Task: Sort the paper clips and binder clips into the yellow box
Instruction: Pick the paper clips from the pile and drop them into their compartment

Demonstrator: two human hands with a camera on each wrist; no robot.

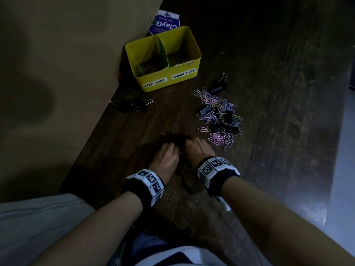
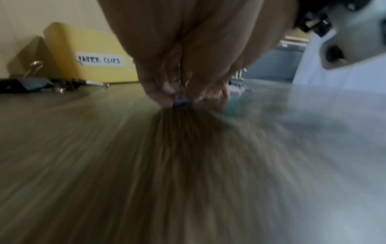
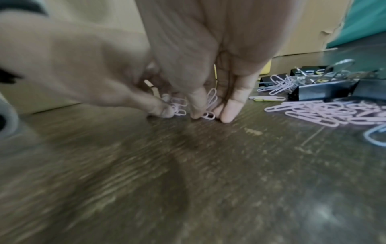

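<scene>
Dark wood tabletop [image 1: 269, 93], dim room, cardboard wall [image 1: 57, 73] at 9. Box [image 1: 169, 81] at 12, clip pile [image 1: 219, 116] at 2. Both hands, L [image 1: 166, 156] & R [image 1: 197, 148], pinching pink clips [image 3: 211, 99].

The surface [image 3: 208, 181] under your hands is dark wood grain, matt and worn, with pale scuffs. The paper clips [image 3: 325, 113] are thin wire in a smooth pastel coating, mostly pink. The binder clips [image 3: 321, 92] have glossy black bodies and shiny bare-metal wire handles. The box [image 1: 169, 81] is smooth yellow, plastic by the look of it, with a slight sheen and white paper labels. A green card divider stands inside it. Your wristbands [image 1: 217, 169] are black cloth carrying matt white printed panels. The wall [image 1: 57, 73] beside you looks like plain brown cardboard.
</scene>
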